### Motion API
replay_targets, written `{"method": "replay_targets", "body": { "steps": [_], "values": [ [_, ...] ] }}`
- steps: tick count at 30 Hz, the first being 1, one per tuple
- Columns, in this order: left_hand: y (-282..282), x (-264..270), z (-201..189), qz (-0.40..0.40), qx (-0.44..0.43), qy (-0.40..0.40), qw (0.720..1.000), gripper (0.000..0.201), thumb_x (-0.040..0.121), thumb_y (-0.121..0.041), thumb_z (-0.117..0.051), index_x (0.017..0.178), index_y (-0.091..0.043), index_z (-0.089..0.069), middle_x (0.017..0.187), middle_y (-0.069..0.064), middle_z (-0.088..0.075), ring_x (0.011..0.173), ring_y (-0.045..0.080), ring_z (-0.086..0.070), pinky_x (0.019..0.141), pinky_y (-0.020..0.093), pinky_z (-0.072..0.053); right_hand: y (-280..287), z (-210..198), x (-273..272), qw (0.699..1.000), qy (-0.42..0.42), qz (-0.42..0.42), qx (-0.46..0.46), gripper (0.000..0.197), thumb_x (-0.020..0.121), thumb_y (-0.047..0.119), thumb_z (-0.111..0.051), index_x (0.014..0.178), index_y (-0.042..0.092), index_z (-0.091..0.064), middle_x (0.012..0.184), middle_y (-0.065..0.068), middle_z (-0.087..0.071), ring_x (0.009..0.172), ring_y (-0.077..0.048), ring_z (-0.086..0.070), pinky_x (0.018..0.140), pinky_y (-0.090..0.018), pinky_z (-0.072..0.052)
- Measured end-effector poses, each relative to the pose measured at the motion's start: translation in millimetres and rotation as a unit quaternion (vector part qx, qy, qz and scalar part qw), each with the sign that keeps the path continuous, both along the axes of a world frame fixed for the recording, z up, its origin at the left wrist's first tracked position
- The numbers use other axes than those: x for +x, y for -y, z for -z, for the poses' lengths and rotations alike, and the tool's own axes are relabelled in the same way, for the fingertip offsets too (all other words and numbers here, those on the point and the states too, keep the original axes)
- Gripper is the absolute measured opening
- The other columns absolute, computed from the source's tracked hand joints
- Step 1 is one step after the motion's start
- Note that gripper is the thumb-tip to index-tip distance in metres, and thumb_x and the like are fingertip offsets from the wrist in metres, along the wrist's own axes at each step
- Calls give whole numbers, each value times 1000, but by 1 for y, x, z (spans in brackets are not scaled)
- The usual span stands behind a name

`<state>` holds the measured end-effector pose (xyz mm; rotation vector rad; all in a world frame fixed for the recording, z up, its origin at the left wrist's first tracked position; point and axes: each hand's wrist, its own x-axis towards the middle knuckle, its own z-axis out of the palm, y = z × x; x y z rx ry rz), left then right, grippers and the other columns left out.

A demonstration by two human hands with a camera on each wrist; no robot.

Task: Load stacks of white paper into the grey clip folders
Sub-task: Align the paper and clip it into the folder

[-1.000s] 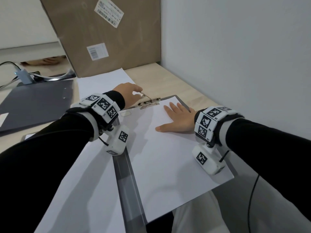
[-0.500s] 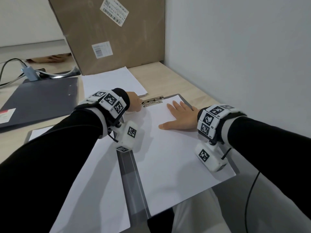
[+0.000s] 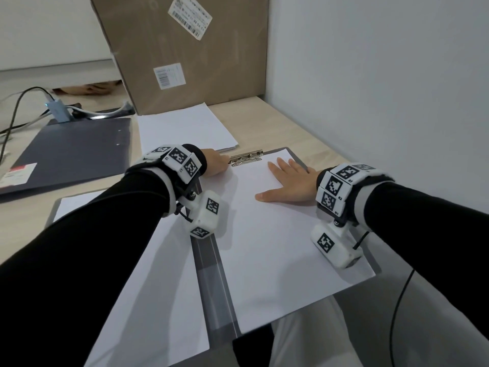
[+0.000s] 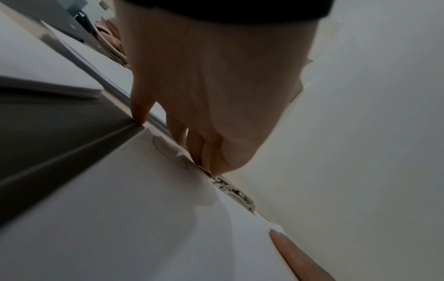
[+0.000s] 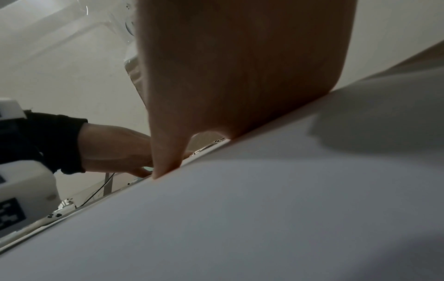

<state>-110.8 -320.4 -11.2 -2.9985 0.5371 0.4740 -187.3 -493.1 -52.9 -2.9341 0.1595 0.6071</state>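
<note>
Since a second ago the metal clip (image 3: 246, 160) has gone from raised to lying flat on the top edge of the paper, and the left hand (image 3: 214, 165) has come down with it; the right hand (image 3: 289, 182) has stayed where it was.

The left hand now sits at the left end of the clip, fingertips (image 4: 211, 167) bunched down against the lever. Whether they pinch it or merely press on it cannot be told. The right hand lies flat and released, fingers straight, palm down on the upper right part of the white paper stack (image 3: 277, 247), pinning it.

The open grey clip folder (image 3: 211, 274) lies on the tabletop (image 3: 304, 133) right before the person, its spine running near to far between the arms. The clip lies crosswise at the far edge of the right-hand panel, its long axis left to right, just beyond both hands; the left hand is the nearer, touching it.

The stack looks clean, square and flat, its top edge tucked under the clip, its near corner overhanging the tabletop edge. More paper (image 3: 132, 287) lies on the left panel. A spare stack (image 3: 185, 128) and a closed dark folder (image 3: 71, 152) lie farther off to the left.
</note>
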Motion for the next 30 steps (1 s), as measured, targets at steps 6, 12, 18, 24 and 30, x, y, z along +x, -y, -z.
{"method": "replay_targets", "body": {
  "steps": [6,12,18,24,30],
  "values": [
    [-1,-5,2,-48,-97,-24,994,47,103,-26,-27,141,-2,-39,147,18,-39,136,30,-36,111,32,-27,2,-1,0,1000,3,-1,-2,102,75,81,-37,151,31,10,160,7,17,148,-16,16,120,-46,4],
    [-20,-12,2,-47,-221,17,974,22,96,-20,-40,104,-7,-56,116,18,-58,98,27,-53,75,29,-40,-5,-8,1,988,76,91,102,42,102,27,-26,140,8,-26,155,-13,-22,146,-33,-15,119,-48,-10],
    [-68,-36,2,-133,-307,59,941,35,92,-17,-48,126,-12,-58,129,10,-58,115,29,-55,89,28,-42,12,-33,-21,978,146,102,104,57,95,31,-47,146,10,-32,151,-11,-36,138,-28,-36,110,-33,-31],
    [-91,-89,4,-109,-228,-27,967,59,92,-31,-55,146,-21,-34,156,4,-28,139,25,-35,110,34,-33,42,-21,-75,952,196,217,93,50,83,28,-61,128,7,-51,132,-11,-54,119,-30,-53,95,-33,-44],
    [-84,-127,11,-28,-68,-93,993,80,88,-53,-50,152,-29,-8,162,4,2,149,24,-9,121,37,-11,55,-11,-113,939,66,284,181,46,76,52,-67,89,8,-61,99,-10,-67,85,-27,-63,78,-32,-51]
  ]
}}
